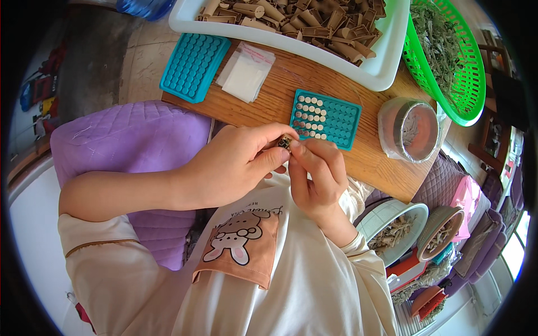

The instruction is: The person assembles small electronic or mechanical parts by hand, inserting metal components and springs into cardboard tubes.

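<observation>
Over the near table edge, my left hand [232,157] pinches a small dark, mottled piece [284,142] between thumb and forefinger. My right hand [319,173] is closed, its thumb and fingertips pressed together against the right side of that piece. Whatever else the right fingertips hold is hidden. Just beyond my hands lies a teal tray [346,122] with rows of round pockets. Its left columns carry small pale round pieces [311,110], with several brownish ones at the lower left; the pockets on the right hold none.
Another teal pocketed tray [193,67] and clear plastic bags [245,73] lie on the wooden table [386,178]. Behind stands a white bin [386,78] of brown tube pieces. A green basket [476,106] of dried herbs and a plastic-lined tub [392,134] are right; bowls [421,215] sit lower right.
</observation>
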`<state>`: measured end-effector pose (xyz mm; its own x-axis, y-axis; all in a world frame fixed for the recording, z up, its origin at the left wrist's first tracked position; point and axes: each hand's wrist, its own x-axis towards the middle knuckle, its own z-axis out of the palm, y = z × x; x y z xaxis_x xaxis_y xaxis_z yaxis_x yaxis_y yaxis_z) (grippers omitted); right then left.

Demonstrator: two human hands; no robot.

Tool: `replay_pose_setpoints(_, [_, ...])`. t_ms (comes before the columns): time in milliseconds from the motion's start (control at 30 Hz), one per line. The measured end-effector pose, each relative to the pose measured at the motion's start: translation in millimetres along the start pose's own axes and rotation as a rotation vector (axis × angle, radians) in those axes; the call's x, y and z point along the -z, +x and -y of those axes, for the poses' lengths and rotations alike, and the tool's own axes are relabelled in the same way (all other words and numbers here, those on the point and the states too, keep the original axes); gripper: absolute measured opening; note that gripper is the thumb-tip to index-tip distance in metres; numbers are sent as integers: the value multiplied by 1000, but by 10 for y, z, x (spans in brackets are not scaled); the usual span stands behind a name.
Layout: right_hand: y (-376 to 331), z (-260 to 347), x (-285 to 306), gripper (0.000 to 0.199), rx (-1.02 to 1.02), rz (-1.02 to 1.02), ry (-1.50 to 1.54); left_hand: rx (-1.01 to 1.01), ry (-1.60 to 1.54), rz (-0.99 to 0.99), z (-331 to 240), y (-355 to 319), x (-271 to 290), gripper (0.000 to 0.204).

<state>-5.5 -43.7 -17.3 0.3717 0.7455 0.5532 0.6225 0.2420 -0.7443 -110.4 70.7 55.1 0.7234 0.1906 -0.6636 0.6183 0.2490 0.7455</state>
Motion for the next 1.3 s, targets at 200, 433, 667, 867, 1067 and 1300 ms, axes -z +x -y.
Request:
replay_pose_setpoints(200, [-226,-276,191,33,-556,-243,363,87,-215,78,-18,0,30,20])
replay_pose_setpoints(433, [-433,-628,244,21,-582,200,-423,97,-285,101,-32,33,51,21])
replay_pose_setpoints(667, [-349,-564,222,15,-580,218,-295,89,-321,110,21,27,21,25])
replay_pose_setpoints(867, [-99,36,204,25,-527,-131,326,23,-277,103,36,10,-30,28])
replay_pose_setpoints(1067, [-78,105,10,25,-227,-109,227,7,-241,97,18,5,-53,30])
replay_pose_setpoints(1300, [44,132,74,20,-316,109,123,-6,-62,-12,45,8,-34,23])
